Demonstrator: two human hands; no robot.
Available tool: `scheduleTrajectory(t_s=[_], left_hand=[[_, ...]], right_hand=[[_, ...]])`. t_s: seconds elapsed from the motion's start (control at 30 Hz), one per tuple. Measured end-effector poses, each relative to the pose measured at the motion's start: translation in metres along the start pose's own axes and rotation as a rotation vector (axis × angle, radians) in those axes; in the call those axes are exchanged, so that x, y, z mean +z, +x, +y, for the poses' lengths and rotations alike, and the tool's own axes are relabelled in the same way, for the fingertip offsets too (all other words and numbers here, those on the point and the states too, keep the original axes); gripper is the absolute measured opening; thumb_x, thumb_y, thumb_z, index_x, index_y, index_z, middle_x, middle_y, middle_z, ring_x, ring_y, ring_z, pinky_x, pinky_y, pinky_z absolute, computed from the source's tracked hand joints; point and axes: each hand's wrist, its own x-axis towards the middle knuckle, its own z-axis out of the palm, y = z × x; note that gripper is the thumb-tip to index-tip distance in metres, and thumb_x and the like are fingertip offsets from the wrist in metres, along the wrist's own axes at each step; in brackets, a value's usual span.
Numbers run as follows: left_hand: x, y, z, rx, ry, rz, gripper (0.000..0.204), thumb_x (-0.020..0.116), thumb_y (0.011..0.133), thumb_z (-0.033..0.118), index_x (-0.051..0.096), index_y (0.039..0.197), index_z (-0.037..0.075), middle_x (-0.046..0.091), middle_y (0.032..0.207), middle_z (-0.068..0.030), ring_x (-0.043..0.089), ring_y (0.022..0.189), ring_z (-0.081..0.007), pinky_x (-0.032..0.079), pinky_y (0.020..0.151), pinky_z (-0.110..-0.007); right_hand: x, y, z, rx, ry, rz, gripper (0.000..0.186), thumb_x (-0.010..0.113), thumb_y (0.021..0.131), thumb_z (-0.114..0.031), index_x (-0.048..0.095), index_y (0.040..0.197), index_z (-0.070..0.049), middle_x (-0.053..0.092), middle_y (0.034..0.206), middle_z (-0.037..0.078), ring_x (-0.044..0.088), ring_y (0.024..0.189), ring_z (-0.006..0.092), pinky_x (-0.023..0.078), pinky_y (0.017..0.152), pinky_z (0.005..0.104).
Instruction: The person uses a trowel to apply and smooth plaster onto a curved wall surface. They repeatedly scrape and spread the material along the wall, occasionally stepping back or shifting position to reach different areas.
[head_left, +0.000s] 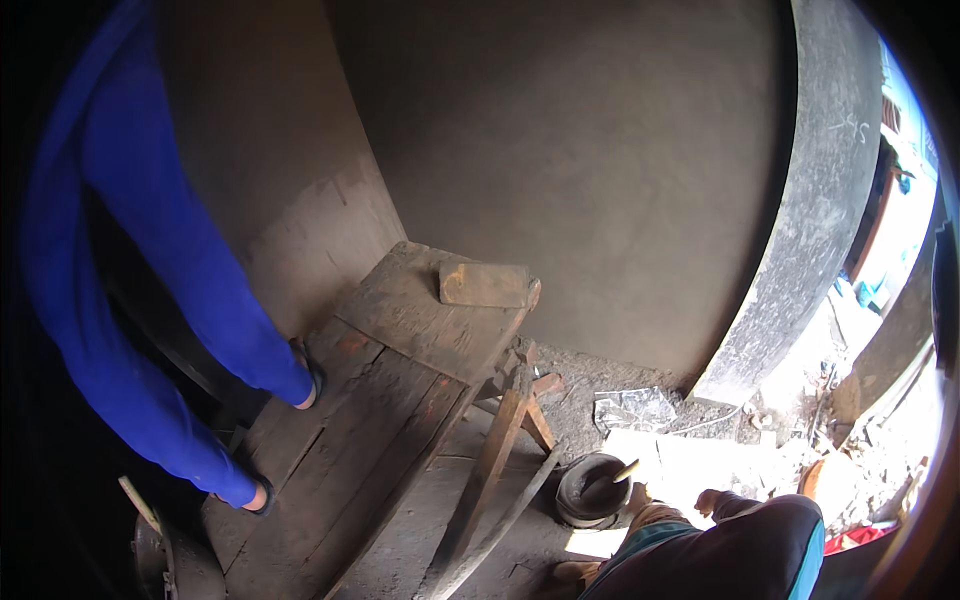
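At the lower right, a dark sleeve with teal edging comes in from the lower edge. Just beyond it shows a small part of a hand, which I take for my right hand [708, 501]. Its fingers are too small and too shaded to read, and no held thing shows. Beside it, a tan, wrinkled shape [655, 514] with teal cloth below is unclear. My left hand cannot be made out. Nearest to these is a dark bucket [577, 518] on the floor; a pale handle [626, 470] sticks up over its rim.
A person in blue trousers [170, 200] stands on a wooden plank platform [350, 440] at left. A rectangular block [484, 284] lies on its far end. Wooden legs [490, 470] slant beside it. Rubble and clear plastic sheeting [634, 409] litter the floor by a leaning slab [805, 230].
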Motion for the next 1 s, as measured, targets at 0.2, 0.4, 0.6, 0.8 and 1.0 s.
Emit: scheduleTrajectory(t_s=[0.2, 0.4, 0.6, 0.8, 1.0], left_hand=[[-0.092, -0.051, 0.018, -0.078, -0.116, 0.146, 0.061, 0.062, 0.098, 0.048, 0.054, 0.134, 0.000, 0.064, 0.118, -0.0165, 0.063, 0.105, -0.0299, 0.051, 0.088, -0.041], [-0.139, -0.146, 0.096, -0.194, -0.215, 0.310, 0.055, 0.061, 0.100, 0.045, 0.055, 0.132, 0.000, 0.065, 0.111, -0.0148, 0.063, 0.099, -0.0272, 0.051, 0.082, -0.039], [-0.194, -0.351, 0.235, -0.460, -0.176, 0.541, 0.050, 0.060, 0.102, 0.041, 0.056, 0.129, -0.001, 0.066, 0.104, -0.0130, 0.064, 0.093, -0.0245, 0.052, 0.077, -0.036], [-0.098, -0.485, 0.444, -0.837, -0.638, 0.509, 0.032, 0.047, 0.109, 0.027, 0.058, 0.124, 0.001, 0.065, 0.111, -0.0047, 0.063, 0.098, -0.0138, 0.050, 0.084, -0.028], [0.023, -0.547, 0.528, -1.115, -1.500, 0.223, 0.035, 0.047, 0.108, 0.024, 0.058, 0.137, 0.007, 0.066, 0.132, -0.0066, 0.063, 0.122, -0.0212, 0.050, 0.106, -0.039]], right_hand=[[-0.009, 0.055, -0.042, -0.106, 0.315, 0.213, 0.030, 0.057, 0.102, -0.027, 0.068, 0.116, -0.002, 0.074, 0.113, 0.016, 0.076, 0.094, 0.0257, 0.063, 0.078, 0.0391], [-0.110, 0.074, -0.049, -0.331, 0.359, 0.466, 0.030, 0.062, 0.095, -0.033, 0.071, 0.109, -0.009, 0.074, 0.085, 0.011, 0.073, 0.071, 0.0188, 0.060, 0.063, 0.0345], [-0.224, 0.025, -0.097, -0.402, 0.398, 0.464, 0.037, 0.066, 0.094, -0.040, 0.071, 0.109, -0.007, 0.075, 0.100, 0.016, 0.073, 0.096, 0.0265, 0.056, 0.085, 0.0412], [-0.339, -0.108, -0.187, -1.346, 0.342, 0.420, 0.047, 0.060, 0.102, -0.040, 0.063, 0.133, -0.005, 0.071, 0.118, 0.011, 0.068, 0.105, 0.0219, 0.053, 0.092, 0.0356], [-0.349, -0.263, -0.243, -1.245, 0.692, 0.042, 0.053, 0.046, 0.110, -0.031, 0.040, 0.154, -0.002, 0.056, 0.143, 0.014, 0.053, 0.132, 0.0189, 0.043, 0.110, 0.0321]])
